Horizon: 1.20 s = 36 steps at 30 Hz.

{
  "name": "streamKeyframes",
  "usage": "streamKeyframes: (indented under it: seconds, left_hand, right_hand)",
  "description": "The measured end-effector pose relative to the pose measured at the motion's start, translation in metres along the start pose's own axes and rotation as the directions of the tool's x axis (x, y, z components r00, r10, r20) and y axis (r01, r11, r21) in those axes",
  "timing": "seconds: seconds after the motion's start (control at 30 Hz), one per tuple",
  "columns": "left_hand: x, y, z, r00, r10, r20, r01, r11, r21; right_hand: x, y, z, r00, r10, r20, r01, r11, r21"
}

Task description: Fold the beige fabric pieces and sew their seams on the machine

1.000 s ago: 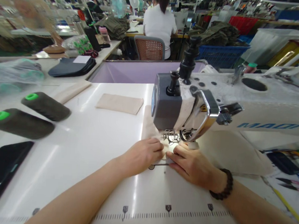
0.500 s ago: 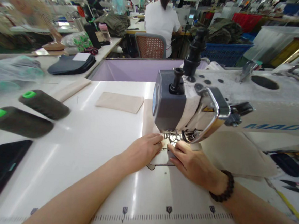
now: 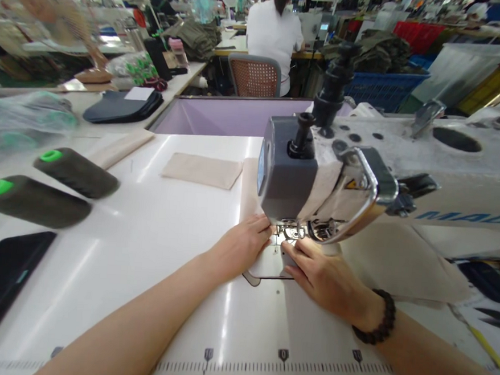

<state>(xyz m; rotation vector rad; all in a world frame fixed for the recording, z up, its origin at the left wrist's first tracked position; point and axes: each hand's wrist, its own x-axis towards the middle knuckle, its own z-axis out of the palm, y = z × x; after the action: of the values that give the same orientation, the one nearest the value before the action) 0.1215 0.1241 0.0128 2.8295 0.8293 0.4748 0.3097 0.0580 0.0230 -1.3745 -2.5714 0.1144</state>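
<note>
My left hand (image 3: pixel 246 245) lies on the sewing machine bed left of the presser foot (image 3: pixel 292 231), its fingers stretched forward and close together. Its fingertips rest at the near end of a beige fabric strip (image 3: pixel 250 190), which runs back beside the machine head (image 3: pixel 288 170). My right hand (image 3: pixel 323 275), with a dark beaded bracelet (image 3: pixel 380 319) on the wrist, lies flat just right of the needle plate (image 3: pixel 273 256). Its fingers point at the foot and its thumb is apart. Any cloth under the fingertips is mostly hidden.
A beige fabric piece (image 3: pixel 204 170) lies at back left; larger beige fabric (image 3: pixel 402 267) lies right, under the machine arm. Two dark thread cones (image 3: pixel 35 202) and a black phone (image 3: pixel 3 284) lie left. A person in white (image 3: pixel 271 40) sits ahead.
The cloth visible between my hands near the foot has moved back, and more of the needle plate shows. My left fingers have shifted slightly forward. The whole view has shifted a little.
</note>
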Motion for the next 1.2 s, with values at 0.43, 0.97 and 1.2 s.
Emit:
streamKeyframes:
  seconds: [0.43, 0.97, 1.2]
  left_hand:
    - [-0.001, 0.008, -0.005, 0.993, -0.083, 0.086, 0.077, 0.994, 0.076]
    - [-0.009, 0.048, -0.025, 0.945, -0.131, 0.301, 0.102, 0.989, 0.109]
    - [-0.02, 0.051, -0.02, 0.947, 0.046, 0.319, -0.084, 0.991, 0.105]
  right_hand:
    - [-0.002, 0.001, 0.001, 1.0, 0.002, -0.004, -0.002, 1.0, 0.009]
    - [-0.002, 0.005, 0.002, 0.998, -0.061, 0.006, 0.061, 0.997, 0.038]
    - [-0.009, 0.009, 0.0, 0.973, -0.223, -0.055, 0.228, 0.965, 0.132]
